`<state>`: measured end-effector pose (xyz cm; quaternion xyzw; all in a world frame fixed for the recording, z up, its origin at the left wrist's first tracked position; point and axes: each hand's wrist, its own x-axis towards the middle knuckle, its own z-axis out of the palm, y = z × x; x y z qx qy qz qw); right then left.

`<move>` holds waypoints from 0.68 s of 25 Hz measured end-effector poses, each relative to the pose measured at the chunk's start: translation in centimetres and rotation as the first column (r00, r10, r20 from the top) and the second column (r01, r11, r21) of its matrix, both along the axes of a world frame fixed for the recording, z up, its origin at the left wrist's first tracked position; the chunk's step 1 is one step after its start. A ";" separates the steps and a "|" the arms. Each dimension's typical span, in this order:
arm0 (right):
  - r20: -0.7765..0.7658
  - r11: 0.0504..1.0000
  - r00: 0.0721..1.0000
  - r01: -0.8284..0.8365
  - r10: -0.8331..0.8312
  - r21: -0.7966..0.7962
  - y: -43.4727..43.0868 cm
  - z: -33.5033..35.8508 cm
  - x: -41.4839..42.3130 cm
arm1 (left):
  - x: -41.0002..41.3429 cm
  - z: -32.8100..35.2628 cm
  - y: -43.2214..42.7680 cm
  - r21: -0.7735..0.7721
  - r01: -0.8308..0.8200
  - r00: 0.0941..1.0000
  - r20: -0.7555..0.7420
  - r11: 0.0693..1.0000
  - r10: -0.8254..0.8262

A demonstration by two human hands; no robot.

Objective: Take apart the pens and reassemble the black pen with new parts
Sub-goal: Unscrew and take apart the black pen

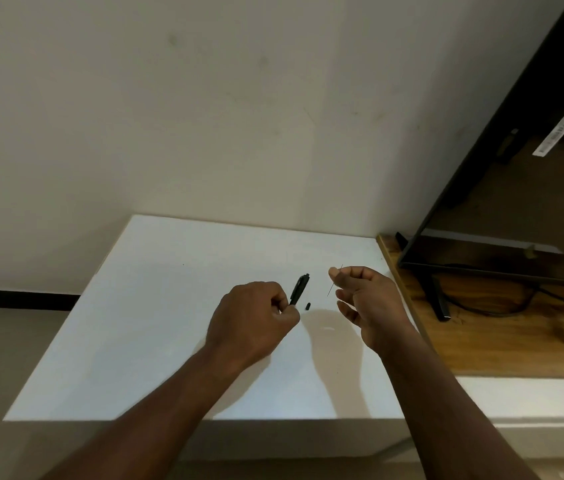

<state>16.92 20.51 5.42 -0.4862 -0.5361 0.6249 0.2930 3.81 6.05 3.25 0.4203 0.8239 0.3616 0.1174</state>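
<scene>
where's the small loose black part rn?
Head view, centre: the small black part lies on the white table between the left hand and the right hand, just below the black pen barrel that the left hand holds.

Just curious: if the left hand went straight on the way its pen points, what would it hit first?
Likely nothing nearby: the left hand and its black pen aim across bare table toward the wall.

Home room (television (516, 202), wooden stand (481, 341))
</scene>
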 end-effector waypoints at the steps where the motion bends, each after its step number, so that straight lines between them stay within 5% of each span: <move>1: -0.016 1.000 1.000 -0.008 0.008 -0.007 0.0 0.1 0.0 | -0.1 0.5 -0.3 0.052 0.037 0.999 0.013 0.998 -0.038; 5: -0.104 0.995 0.990 -0.100 0.097 -0.029 -0.4 0.8 0.0 | -0.7 1.4 -1.6 0.174 0.065 0.994 0.076 0.983 -0.079; 17: -0.272 0.983 0.947 -0.185 0.172 -0.022 -1.6 0.8 -1.3 | -3.3 1.0 -3.3 0.202 0.066 0.982 0.159 0.977 -0.099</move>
